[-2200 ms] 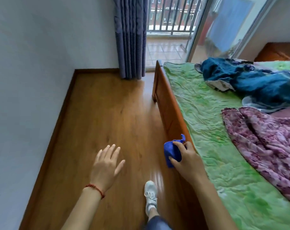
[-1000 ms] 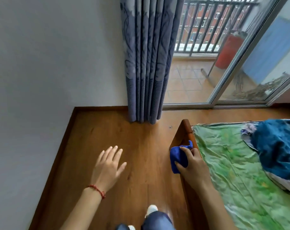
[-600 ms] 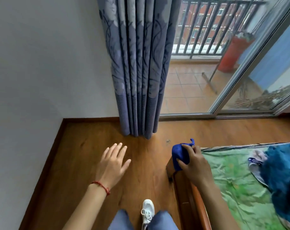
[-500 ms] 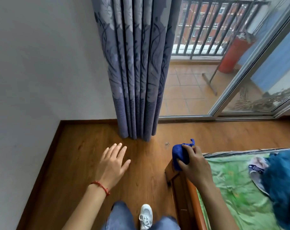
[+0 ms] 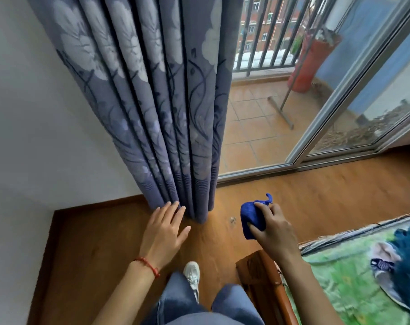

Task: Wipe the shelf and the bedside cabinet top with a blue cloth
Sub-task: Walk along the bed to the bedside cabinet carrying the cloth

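- The blue cloth (image 5: 252, 218) is no longer on the wooden bed frame (image 5: 260, 275). Half a second ago the cloth was pressed on the end corner of this frame; now it is lifted and held in the air over the wooden floor (image 5: 93, 254), past the end of the frame and apart from it.
- The view has also moved forward along the bed (image 5: 354, 282) in the last two seconds: earlier the long side of the frame was in front, now only its end corner shows, and the grey-blue curtain (image 5: 152, 113) and the glass sliding door (image 5: 335, 102) fill the upper part.
- My judgement: the pass along the frame is finished, and the person goes on to another surface. No shelf and no bedside cabinet is visible here, so I cannot tell how much of the task is done.
- The right hand (image 5: 273, 232) is clamped on the cloth, which is bunched into a ball: the fingers curl over its top and the thumb presses its lower side. The back of the hand faces the camera, and the forearm comes up from the lower right.
- The left hand (image 5: 162, 231) holds nothing. Its fingers are straight and a little spread, palm down, over the floor. The fingertips are just in front of the curtain hem; I cannot tell if they touch it.
- A red string (image 5: 148, 266) is on the left wrist.
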A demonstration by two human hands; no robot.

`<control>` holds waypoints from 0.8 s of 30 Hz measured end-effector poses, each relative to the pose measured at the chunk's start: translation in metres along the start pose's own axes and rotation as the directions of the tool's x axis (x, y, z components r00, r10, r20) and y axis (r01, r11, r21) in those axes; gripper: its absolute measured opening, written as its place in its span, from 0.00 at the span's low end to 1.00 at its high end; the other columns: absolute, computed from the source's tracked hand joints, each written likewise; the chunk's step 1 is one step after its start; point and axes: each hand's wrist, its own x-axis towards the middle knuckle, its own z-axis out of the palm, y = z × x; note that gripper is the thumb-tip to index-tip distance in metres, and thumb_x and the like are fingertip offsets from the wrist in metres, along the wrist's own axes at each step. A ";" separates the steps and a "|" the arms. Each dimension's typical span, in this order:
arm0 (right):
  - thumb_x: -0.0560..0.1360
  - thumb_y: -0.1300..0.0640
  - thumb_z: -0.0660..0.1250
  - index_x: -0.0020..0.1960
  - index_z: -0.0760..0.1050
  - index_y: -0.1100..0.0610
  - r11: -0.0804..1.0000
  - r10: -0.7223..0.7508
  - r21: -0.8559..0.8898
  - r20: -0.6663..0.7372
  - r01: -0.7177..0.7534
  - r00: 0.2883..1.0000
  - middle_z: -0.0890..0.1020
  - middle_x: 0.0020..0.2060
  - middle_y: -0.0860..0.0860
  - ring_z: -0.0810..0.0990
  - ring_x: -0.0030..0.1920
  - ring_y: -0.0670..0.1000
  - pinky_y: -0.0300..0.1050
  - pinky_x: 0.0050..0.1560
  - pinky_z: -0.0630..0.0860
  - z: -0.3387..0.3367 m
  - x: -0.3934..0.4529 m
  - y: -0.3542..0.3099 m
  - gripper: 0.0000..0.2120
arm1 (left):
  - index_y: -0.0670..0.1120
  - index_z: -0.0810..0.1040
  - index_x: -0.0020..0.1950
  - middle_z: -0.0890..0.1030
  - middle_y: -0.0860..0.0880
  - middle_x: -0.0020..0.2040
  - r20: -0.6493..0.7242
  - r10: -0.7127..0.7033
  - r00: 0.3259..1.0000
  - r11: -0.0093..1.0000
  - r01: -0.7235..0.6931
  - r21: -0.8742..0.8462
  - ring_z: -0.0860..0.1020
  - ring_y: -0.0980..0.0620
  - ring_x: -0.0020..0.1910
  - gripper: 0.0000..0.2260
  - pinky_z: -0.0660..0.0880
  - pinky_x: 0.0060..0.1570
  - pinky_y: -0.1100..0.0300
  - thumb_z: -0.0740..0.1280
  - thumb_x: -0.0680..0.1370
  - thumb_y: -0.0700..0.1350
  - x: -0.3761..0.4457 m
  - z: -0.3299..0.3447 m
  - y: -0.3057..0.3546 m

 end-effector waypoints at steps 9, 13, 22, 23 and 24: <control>0.67 0.57 0.73 0.60 0.73 0.57 0.988 0.155 0.029 -0.062 -0.154 0.986 0.75 0.50 0.58 0.78 0.39 0.64 0.46 0.36 0.69 -0.015 0.074 0.025 0.23 | 0.39 0.79 0.59 0.79 0.41 0.57 -0.001 0.214 0.977 0.977 -0.214 -0.016 0.77 0.42 0.57 0.23 0.72 0.58 0.48 0.57 0.74 0.54 0.123 0.019 0.017; 0.66 0.57 0.73 0.59 0.73 0.57 0.973 0.232 0.042 -0.091 -0.229 0.969 0.75 0.48 0.57 0.78 0.38 0.63 0.45 0.34 0.69 -0.026 0.106 0.063 0.22 | 0.40 0.79 0.58 0.80 0.40 0.57 0.022 0.343 0.939 0.939 -0.343 -0.010 0.78 0.42 0.56 0.23 0.73 0.57 0.47 0.57 0.74 0.54 0.187 0.039 0.052; 0.68 0.57 0.73 0.61 0.73 0.57 0.883 0.470 0.104 -0.239 -0.458 0.850 0.75 0.49 0.58 0.79 0.39 0.61 0.45 0.33 0.71 -0.081 0.136 0.160 0.23 | 0.38 0.80 0.56 0.80 0.38 0.56 0.109 0.631 0.768 0.776 -0.621 -0.113 0.79 0.39 0.54 0.24 0.76 0.50 0.44 0.58 0.74 0.54 0.330 0.085 0.165; 0.68 0.57 0.73 0.60 0.73 0.57 0.864 0.503 0.114 -0.257 -0.491 0.825 0.75 0.49 0.58 0.79 0.39 0.61 0.44 0.32 0.69 -0.087 0.134 0.169 0.22 | 0.38 0.80 0.56 0.80 0.38 0.55 0.106 0.658 0.746 0.753 -0.647 -0.121 0.79 0.39 0.54 0.24 0.77 0.50 0.44 0.57 0.75 0.55 0.342 0.090 0.178; 0.68 0.57 0.73 0.60 0.73 0.58 0.838 0.544 0.130 -0.269 -0.530 0.795 0.75 0.49 0.58 0.79 0.38 0.61 0.43 0.32 0.67 -0.092 0.131 0.176 0.22 | 0.38 0.80 0.56 0.80 0.39 0.55 0.106 0.683 0.723 0.730 -0.671 -0.129 0.79 0.39 0.54 0.25 0.76 0.50 0.45 0.55 0.77 0.57 0.352 0.094 0.191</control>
